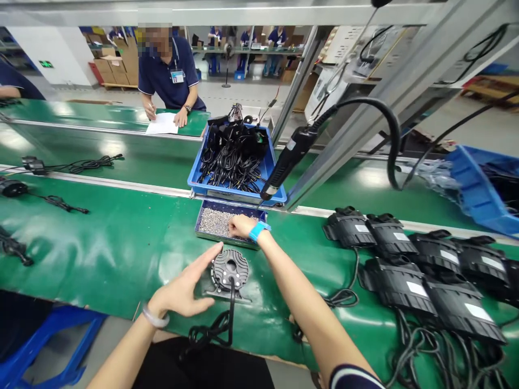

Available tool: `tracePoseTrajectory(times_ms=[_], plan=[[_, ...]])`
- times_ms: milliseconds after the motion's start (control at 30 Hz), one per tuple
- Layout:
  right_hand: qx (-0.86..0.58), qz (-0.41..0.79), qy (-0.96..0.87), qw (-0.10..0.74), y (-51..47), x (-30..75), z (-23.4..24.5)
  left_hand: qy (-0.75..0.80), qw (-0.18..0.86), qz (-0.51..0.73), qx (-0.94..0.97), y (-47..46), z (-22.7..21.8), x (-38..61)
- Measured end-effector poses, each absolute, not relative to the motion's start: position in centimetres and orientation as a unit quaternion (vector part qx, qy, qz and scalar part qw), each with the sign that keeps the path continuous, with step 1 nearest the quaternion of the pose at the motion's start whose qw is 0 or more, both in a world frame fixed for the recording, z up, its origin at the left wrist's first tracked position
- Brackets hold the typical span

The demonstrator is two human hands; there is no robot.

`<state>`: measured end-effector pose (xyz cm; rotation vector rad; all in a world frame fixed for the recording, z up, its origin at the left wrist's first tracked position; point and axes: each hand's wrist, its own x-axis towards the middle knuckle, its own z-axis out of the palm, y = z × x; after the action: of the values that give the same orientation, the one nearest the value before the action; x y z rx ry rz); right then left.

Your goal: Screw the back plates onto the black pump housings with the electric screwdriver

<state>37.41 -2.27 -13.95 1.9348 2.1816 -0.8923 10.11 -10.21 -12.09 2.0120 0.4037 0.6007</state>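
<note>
My left hand [184,286] is open, thumb and fingers apart, at the left side of a round black ribbed housing [230,267]. The housing sits upright on a flat metal base, and a black cable [219,327] runs from its front down to a loose coil. Above it stands a shallow blue tray [198,233] of small silvery screws [217,220]. Inside that tray my right hand [240,226], with a blue band at the wrist, has its fingers curled down onto the screws. Whatever its fingertips hold is hidden.
A black electric screwdriver [288,159] hangs over the tray's right. Behind is a blue bin [193,181] of black cables. Several black units [405,286] with white labels crowd the right. A metal post [344,135] slants up. A person [168,75] writes across the bench.
</note>
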Motion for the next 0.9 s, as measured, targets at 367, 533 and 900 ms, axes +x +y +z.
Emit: tracePoseTrajectory(times_ms=[367, 533, 900], plan=[[0.686, -0.217, 0.656, -0.226, -7.0, 39.2, -13.5, 0.324, 0.247, -0.004, 0.913, 2.8, -13.3, 19.8], [0.690, -0.179, 0.567, -0.413, -11.4, 39.1, -13.0, 0.350, 0.240, -0.058, 0.904, 3.4, -13.3, 22.8], [0.553, -0.129, 0.579, -0.585, -22.2, 32.7, -10.4, 0.412, 0.232, 0.164, 0.866, 1.1, -11.4, 19.2]])
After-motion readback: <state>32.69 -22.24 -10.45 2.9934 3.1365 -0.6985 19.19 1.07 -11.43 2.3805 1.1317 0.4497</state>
